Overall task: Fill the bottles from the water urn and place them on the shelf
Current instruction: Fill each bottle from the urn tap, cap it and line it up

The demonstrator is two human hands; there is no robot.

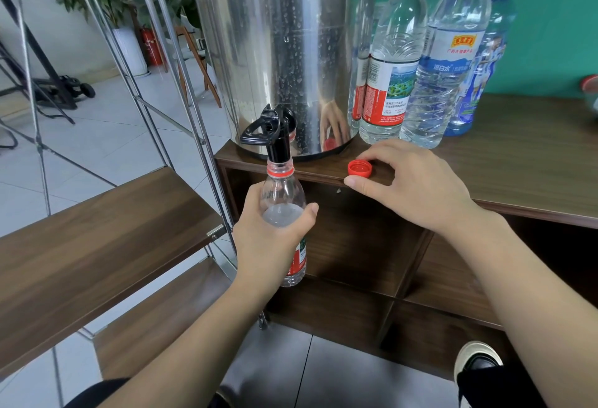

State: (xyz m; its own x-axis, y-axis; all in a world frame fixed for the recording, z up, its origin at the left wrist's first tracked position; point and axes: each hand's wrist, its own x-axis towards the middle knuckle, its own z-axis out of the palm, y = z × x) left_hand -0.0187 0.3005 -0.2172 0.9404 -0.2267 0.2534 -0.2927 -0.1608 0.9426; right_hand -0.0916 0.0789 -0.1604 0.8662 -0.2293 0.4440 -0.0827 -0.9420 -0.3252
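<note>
A steel water urn (284,45) stands on the wooden cabinet top (524,161), its black tap (271,132) hanging over the front edge. My left hand (271,236) grips an uncapped clear bottle (283,194) with a red neck ring, its mouth right under the tap spout. Water fills it to about shoulder height. My right hand (411,181) rests on the cabinet edge and pinches a red cap (359,168) lying on the top. Beside the urn stand three capped bottles: a red-capped bottle (393,61), a white-capped bottle (443,64) and a blue bottle (485,57).
A metal-framed shelf unit with wooden boards (97,236) stands to the left, its posts (194,109) close to the urn. Open cabinet cubbies (365,245) lie below the top. A shoe (475,362) shows at the lower right on the tiled floor.
</note>
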